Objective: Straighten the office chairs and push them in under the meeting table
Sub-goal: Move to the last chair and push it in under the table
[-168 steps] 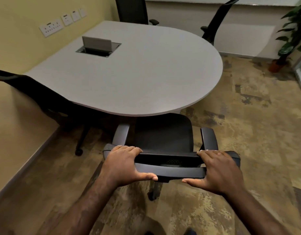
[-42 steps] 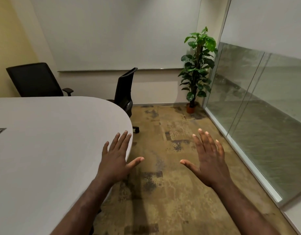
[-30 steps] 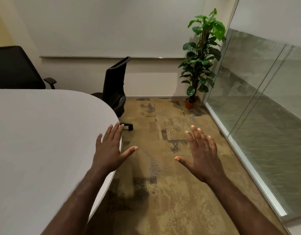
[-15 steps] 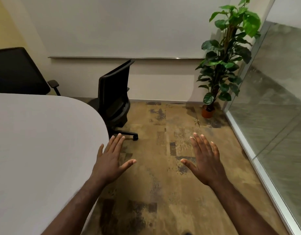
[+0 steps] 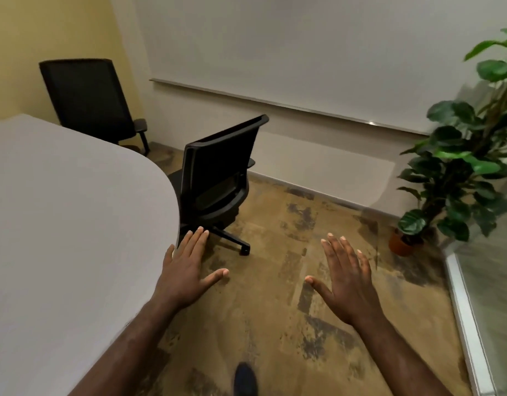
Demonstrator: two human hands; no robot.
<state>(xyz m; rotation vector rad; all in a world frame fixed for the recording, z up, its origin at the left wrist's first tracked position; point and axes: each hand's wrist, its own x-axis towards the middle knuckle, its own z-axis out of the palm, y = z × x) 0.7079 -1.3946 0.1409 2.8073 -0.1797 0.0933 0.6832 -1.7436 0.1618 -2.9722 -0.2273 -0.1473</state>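
Here the meeting table (image 5: 63, 224) fills the left, its curved edge running down past the left hand (image 5: 189, 270); its left side is cut off by the frame. Patterned carpet (image 5: 275, 324) lies open between table and glass wall (image 5: 492, 310). The nearer office chair (image 5: 218, 178) stands angled at the rim, seat partly hidden under it; the farther chair (image 5: 86, 101) sits beyond. A potted plant (image 5: 458, 172) is cropped. Both hands, right hand (image 5: 346, 278) included, hover with fingers spread, holding nothing.

Bare forearms, no sleeves; dark shoe (image 5: 245, 380).
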